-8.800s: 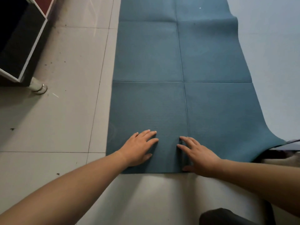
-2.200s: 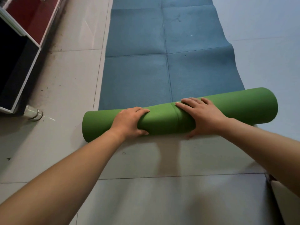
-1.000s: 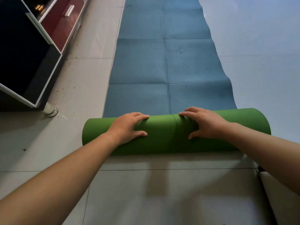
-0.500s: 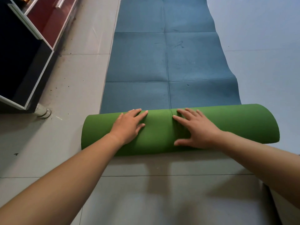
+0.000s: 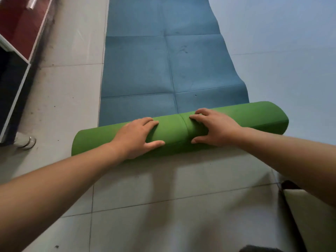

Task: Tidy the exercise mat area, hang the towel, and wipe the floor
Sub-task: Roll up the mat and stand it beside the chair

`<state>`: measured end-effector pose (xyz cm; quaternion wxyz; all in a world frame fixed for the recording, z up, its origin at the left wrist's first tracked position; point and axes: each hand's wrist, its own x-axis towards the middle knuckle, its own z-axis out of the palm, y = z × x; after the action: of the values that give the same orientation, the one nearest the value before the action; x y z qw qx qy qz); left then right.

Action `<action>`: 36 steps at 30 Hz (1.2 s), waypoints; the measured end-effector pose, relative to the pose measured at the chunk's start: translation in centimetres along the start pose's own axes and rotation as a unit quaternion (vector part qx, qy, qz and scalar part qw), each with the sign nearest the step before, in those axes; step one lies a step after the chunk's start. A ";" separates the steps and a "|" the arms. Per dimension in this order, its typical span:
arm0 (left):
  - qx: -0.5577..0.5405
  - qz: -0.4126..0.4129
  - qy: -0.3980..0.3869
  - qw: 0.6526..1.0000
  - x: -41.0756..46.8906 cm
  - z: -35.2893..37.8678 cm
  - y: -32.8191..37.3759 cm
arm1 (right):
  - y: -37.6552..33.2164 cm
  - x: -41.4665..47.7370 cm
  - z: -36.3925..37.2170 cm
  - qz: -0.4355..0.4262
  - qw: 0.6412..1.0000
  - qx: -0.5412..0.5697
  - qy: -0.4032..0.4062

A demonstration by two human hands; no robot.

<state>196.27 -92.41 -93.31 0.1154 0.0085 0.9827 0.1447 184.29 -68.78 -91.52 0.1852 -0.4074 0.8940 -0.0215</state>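
The exercise mat lies on the tiled floor, partly rolled. Its rolled part shows the green underside and lies across the view in front of me. The flat part is blue and stretches away from me. My left hand grips the roll left of its middle, fingers curled over the top and thumb on the near side. My right hand grips it just right of the middle the same way. No towel is in view.
A cabinet with a red drawer front and a dark open compartment stands at the left on a metal foot. A pale wall runs along the mat's right edge. A light cushion-like object sits at the lower right. Specks of dirt dot the floor tiles.
The mat went from flat to a thick green roll that has moved away from me. In the last half second both hands went from flat on the roll to curled around it.
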 end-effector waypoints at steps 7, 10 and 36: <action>0.065 -0.008 -0.043 0.997 0.9 1.0 0.0 | 0.4 1.2 0.2 0.012 0.999 -0.032 -0.013; 0.030 -0.008 -0.034 0.999 1.6 -0.3 -0.3 | 1.1 1.7 -0.4 -0.008 1.000 0.002 0.017; 0.063 0.069 -0.093 0.991 11.1 -6.6 -2.3 | 5.6 10.7 -4.5 0.086 0.996 0.025 0.006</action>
<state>183.99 -95.93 -90.35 0.1950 0.0968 0.9720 0.0887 172.29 -73.46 -91.69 0.1907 -0.3243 0.9260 -0.0304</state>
